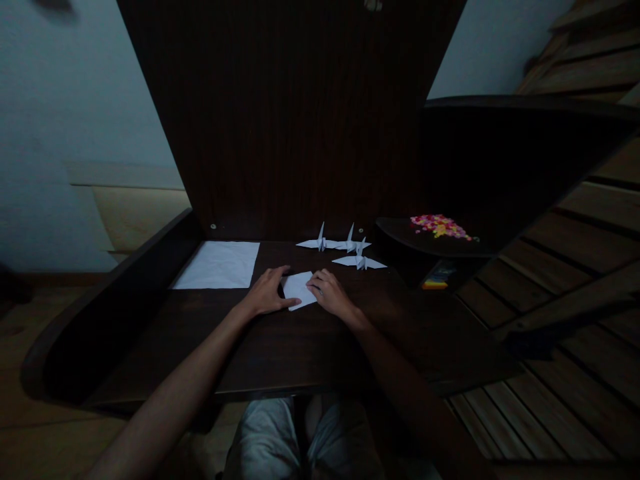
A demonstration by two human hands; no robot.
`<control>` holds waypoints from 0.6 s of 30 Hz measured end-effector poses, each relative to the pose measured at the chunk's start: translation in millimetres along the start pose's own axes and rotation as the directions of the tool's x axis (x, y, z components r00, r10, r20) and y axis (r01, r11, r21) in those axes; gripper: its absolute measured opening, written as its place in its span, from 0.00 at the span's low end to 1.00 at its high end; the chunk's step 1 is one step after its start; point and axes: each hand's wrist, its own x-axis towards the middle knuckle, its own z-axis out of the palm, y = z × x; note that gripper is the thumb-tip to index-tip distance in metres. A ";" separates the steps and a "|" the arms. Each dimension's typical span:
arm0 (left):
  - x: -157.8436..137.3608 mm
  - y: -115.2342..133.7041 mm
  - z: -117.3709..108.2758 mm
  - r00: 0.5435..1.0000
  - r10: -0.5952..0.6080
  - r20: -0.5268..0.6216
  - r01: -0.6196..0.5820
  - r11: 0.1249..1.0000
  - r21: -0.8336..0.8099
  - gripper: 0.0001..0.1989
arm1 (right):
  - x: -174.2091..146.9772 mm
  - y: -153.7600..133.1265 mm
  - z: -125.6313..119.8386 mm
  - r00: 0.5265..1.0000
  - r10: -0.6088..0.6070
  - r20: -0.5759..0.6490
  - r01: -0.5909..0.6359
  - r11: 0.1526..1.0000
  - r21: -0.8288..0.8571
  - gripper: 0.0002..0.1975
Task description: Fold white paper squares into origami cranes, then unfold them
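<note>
A small folded sheet of white paper [298,291] lies on the dark desk between my two hands. My left hand [269,291] is at its left side, thumb and fingers spread apart, with the thumb touching the near edge. Curled fingers of my right hand [330,292] press on the paper's right side; the fingertips partly hide that edge. Just beyond stand three white paper cranes: one at the left [320,244], one behind [350,245] and one nearer to me [359,261]. Left of my hands a larger flat white sheet [220,265] rests on the desk.
A raised corner shelf [400,233] at the right bears a heap of small pink, red and yellow pieces [443,226]. Under it is a small item with a yellow-orange edge [437,283]. A dark side panel [115,293] bounds the desk's left; a tall board [295,120] rises behind.
</note>
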 end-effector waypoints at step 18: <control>3.0 10.8 0.0 0.990 0.051 -0.133 -0.074 0.982 -0.176 0.31 | -1.9 -11.4 -3.1 0.991 -0.039 0.132 0.047 0.997 -0.059 0.19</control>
